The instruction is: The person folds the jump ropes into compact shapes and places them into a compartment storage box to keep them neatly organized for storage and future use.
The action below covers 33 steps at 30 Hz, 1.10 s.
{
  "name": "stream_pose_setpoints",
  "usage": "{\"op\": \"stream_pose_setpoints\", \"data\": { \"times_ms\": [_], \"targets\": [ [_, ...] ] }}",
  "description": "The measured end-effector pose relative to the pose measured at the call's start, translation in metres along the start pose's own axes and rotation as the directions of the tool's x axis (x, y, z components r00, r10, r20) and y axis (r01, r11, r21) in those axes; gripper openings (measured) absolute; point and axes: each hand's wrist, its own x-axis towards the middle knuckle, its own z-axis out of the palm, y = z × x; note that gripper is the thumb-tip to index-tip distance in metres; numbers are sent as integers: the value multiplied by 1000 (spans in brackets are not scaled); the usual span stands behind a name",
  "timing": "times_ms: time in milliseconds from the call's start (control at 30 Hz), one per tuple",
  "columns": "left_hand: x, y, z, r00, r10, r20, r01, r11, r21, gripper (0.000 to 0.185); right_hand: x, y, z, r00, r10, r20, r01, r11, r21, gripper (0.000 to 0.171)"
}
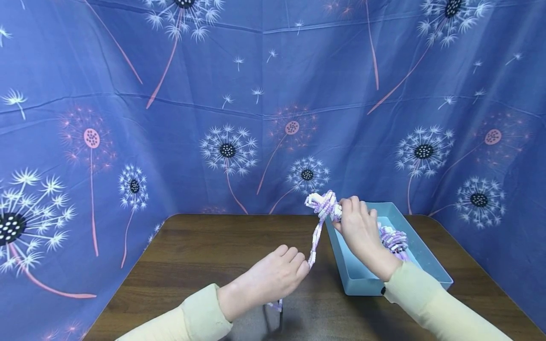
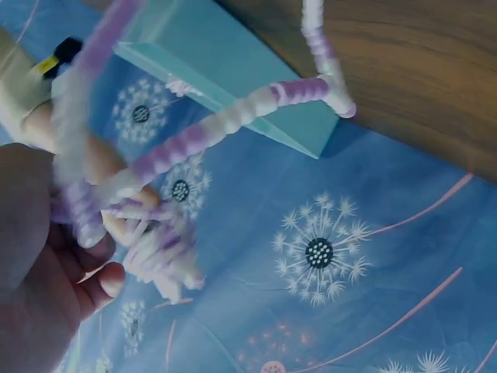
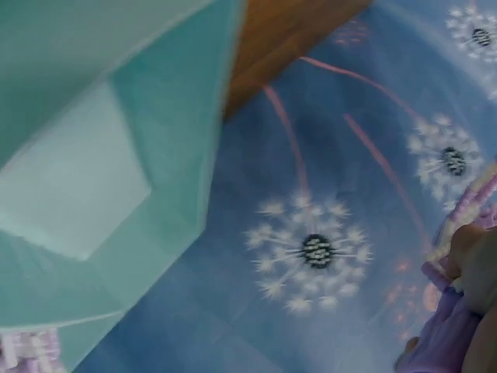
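My right hand (image 1: 360,227) grips a wound bundle of beaded jump rope (image 1: 323,203), white and purple, above the left side of the blue bin. A smooth purple handle (image 3: 444,338) shows at the fingers in the right wrist view. From the bundle a doubled length of the rope runs down to my left hand (image 1: 277,274), whose curled fingers hold it over the table. More beaded strand (image 2: 225,120) loops out from that hand in the left wrist view. A short piece of rope also shows beneath the left hand in the head view.
The blue bin (image 1: 426,251) stands on the right of the brown wooden table (image 1: 204,246). Inside it lies another purple and white beaded bundle (image 1: 393,239), partly hidden by my right hand. A blue dandelion-print cloth (image 1: 256,85) hangs behind and along both sides.
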Motion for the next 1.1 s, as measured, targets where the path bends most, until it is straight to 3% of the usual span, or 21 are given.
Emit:
{"op": "stream_pose_setpoints", "data": {
  "times_ms": [300,467,633,800,1100],
  "targets": [
    [10,-9,-12,1000,-22,0,22,1000,-2,24,-11,8,13,972,-235,-33,221,947,-232,58],
    [19,-17,-17,999,-25,-33,25,1000,4,26,-15,5,15,966,-260,-6,251,936,-247,54],
    [25,-25,-20,994,-38,-106,41,999,30,28,-18,-4,19,948,-315,-41,297,925,-236,14],
    [25,-35,-22,994,-60,-95,61,998,9,24,-22,-9,19,923,-379,-68,350,900,-261,27],
    [21,-52,-21,995,-66,-80,66,998,-9,20,-25,-11,15,861,-506,-55,477,839,-260,21]
  ]
}}
